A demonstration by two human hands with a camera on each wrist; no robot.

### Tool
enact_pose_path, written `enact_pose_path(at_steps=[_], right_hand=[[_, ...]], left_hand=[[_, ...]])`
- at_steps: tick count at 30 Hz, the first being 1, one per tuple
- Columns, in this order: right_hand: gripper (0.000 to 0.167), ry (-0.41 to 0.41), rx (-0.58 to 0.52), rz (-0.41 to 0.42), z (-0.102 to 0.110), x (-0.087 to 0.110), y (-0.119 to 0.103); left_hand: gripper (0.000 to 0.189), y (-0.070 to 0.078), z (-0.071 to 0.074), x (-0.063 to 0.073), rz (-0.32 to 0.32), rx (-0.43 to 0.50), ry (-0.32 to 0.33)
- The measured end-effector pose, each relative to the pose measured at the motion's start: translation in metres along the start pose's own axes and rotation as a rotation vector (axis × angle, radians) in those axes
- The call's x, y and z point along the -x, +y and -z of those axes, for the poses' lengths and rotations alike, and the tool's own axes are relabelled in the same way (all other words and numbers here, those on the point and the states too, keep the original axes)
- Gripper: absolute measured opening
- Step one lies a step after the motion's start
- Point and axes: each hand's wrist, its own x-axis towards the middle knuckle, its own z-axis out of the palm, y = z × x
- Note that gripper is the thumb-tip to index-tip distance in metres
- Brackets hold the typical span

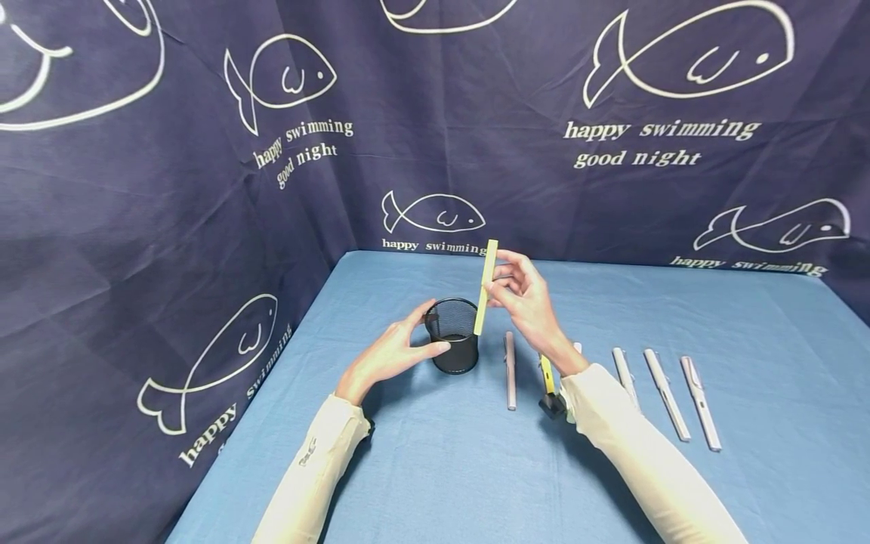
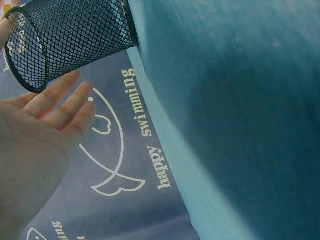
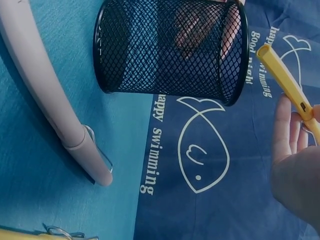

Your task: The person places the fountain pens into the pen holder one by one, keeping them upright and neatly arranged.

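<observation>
A black mesh pen cup (image 1: 457,355) stands upright on the table. My left hand (image 1: 390,351) holds it from the left, thumb across the near side and a finger at the rim; in the left wrist view the other fingers (image 2: 67,107) extend along the mesh. Between thumb and fingers, my right hand (image 1: 523,295) pinches a yellow pen (image 1: 485,287). The pen is nearly upright, its lower end overlapping the cup's right rim in the head view. From the right wrist, this yellow pen (image 3: 285,77) shows apart from the mesh cup (image 3: 170,50), one end pointing toward the rim.
A pinkish pen (image 1: 510,370) lies just right of the cup. Another yellow pen (image 1: 547,374) lies under the right wrist, partly hidden. Farther right are several pale pens, including a white pen (image 1: 666,393) and a pinkish-white pen (image 1: 700,404). Dark fabric (image 1: 442,151) hangs behind the blue tabletop (image 1: 462,468).
</observation>
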Motion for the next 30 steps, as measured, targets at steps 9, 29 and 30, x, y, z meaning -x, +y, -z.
enact_pose_path(at_steps=[9,29,30], right_hand=[[0.052,0.019,-0.01,0.01,-0.002,-0.002,0.004],[0.054,0.053,-0.009,0.019,-0.012,-0.003,0.013],[0.054,0.054,-0.011,0.02,-0.012,-0.003,0.014]], left_hand=[[0.089,-0.002,-0.001,0.0,-0.008,-0.002,0.006],[0.089,-0.003,-0.001,-0.001,-0.005,-0.011,0.006],[0.089,-0.003,-0.001,-0.001,-0.004,-0.012,0.006]])
